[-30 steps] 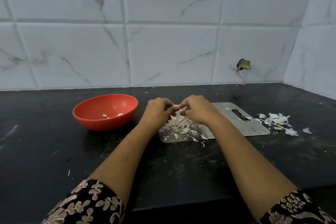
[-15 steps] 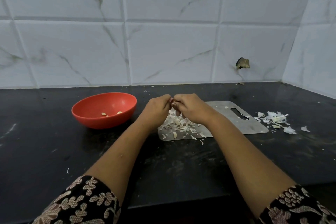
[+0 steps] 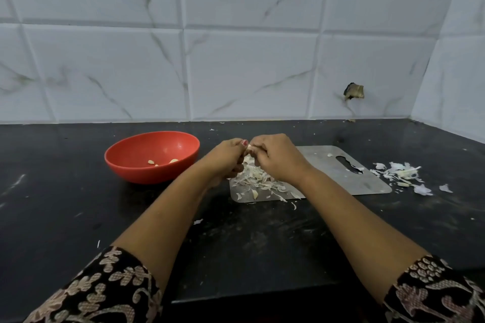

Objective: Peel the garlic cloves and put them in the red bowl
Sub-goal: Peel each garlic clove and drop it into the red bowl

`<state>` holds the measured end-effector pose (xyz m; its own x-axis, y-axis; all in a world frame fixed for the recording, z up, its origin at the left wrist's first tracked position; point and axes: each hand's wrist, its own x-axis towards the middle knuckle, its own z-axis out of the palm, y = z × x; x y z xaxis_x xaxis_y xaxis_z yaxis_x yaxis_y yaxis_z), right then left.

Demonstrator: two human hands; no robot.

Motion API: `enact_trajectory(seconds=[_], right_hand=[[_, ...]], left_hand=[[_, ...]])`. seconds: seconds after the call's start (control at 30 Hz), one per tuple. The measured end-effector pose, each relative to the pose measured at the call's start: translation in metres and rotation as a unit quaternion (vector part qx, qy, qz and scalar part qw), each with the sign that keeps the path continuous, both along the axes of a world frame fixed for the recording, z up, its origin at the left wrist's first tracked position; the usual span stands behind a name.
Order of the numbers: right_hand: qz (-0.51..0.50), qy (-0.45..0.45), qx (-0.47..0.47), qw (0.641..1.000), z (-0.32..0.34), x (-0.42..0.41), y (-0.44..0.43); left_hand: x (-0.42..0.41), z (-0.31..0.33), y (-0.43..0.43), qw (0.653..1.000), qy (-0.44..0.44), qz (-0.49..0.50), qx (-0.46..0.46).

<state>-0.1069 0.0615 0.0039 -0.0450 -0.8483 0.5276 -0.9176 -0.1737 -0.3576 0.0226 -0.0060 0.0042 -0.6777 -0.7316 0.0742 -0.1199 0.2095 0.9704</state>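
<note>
I have one garlic clove (image 3: 249, 149) pinched between my two hands, held just above the near-left end of the one metal cutting board (image 3: 320, 160). My left hand (image 3: 227, 157) has its fingers curled round the clove, thumb on top. My right hand (image 3: 275, 157) grips it from the other side, knuckles up, and most of the clove is hidden between my fingers.

There are two heaps of papery skins: one on the board (image 3: 256, 178) under my hands, partly covered by my right wrist, and a second (image 3: 399, 170) on the black counter (image 3: 78, 212) just past the board's right end. A few stray flakes lie on the counter nearer to me.

One red bowl (image 3: 147, 173) stands on the counter just left of my left hand. It holds what look like three peeled cloves (image 3: 173, 161).
</note>
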Motion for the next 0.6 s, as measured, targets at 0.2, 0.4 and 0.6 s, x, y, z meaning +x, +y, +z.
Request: enact_trajectory(seconds=[0.2,0.4,0.6], right_hand=[[0.109,-0.474,0.037,0.873,0.005,0.013,0.008],[0.135,-0.593,0.057,0.792,0.010,0.019,0.014],[0.130,-0.601,0.076,0.785,0.009,0.019,0.014]], left_hand=[[-0.007,-0.006,-0.003,0.901,0.033,0.117,-0.417],[-0.005,-0.011,-0.007,0.842,0.071,0.135,-0.517],[-0.007,-0.018,-0.004,0.845,0.058,0.159,-0.507]])
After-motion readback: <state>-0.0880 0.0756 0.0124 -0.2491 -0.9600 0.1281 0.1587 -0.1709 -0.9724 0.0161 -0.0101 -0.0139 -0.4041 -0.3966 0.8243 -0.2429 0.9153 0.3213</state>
